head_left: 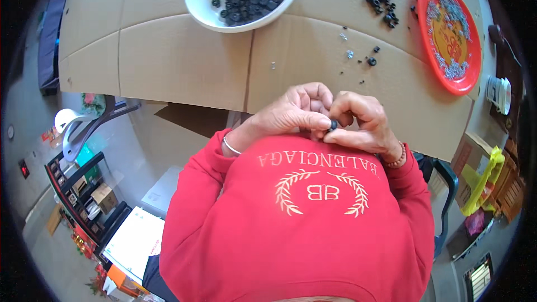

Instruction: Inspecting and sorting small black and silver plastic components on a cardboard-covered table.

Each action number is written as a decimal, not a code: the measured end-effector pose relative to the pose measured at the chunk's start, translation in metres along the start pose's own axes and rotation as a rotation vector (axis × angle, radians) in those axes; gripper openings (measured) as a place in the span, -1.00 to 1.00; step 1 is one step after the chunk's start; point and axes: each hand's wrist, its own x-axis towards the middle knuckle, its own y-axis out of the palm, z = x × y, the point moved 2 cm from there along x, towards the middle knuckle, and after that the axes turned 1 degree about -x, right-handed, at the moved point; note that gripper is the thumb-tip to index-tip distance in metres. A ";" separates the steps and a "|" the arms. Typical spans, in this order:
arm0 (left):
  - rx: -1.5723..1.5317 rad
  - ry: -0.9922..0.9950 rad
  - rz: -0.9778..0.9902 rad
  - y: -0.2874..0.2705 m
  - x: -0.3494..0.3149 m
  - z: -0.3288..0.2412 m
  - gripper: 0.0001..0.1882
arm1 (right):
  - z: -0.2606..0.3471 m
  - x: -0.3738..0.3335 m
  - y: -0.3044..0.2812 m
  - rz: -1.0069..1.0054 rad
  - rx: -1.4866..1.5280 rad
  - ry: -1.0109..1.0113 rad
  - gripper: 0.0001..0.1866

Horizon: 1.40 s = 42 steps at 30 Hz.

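Both hands meet close to my chest at the near edge of the cardboard-covered table. A small round black part (333, 125), like a little knob or cap, is pinched between them. My left hand (296, 109) is closed, its thumb pressed against one side of the part. From the other side, the thumb and forefinger of my right hand (366, 122) grip it. Fingers partly cover the part, so its full shape is hidden. Just beyond my hands lie a few loose black pieces (371, 61) and tiny silvery bits (350, 54).
A white bowl (196, 8) of black parts stands on the cardboard (168, 67) at the far side. More black pieces (383, 1) are scattered at the far right, beside a red tray (474, 70) with small silvery pieces. A chair (446, 190) stands at the right.
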 end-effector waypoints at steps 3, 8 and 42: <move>0.383 0.353 -0.145 0.020 -0.020 -0.045 -0.81 | -0.009 0.003 -0.002 -0.161 0.039 -0.038 -0.70; 1.097 1.036 -0.713 0.019 -0.032 -0.114 -0.83 | -0.021 0.053 0.025 -0.225 -0.509 -0.270 -0.74; 0.521 0.402 -0.225 0.023 0.073 -0.048 -0.78 | -0.047 -0.036 -0.041 -0.817 -0.437 -0.097 -0.86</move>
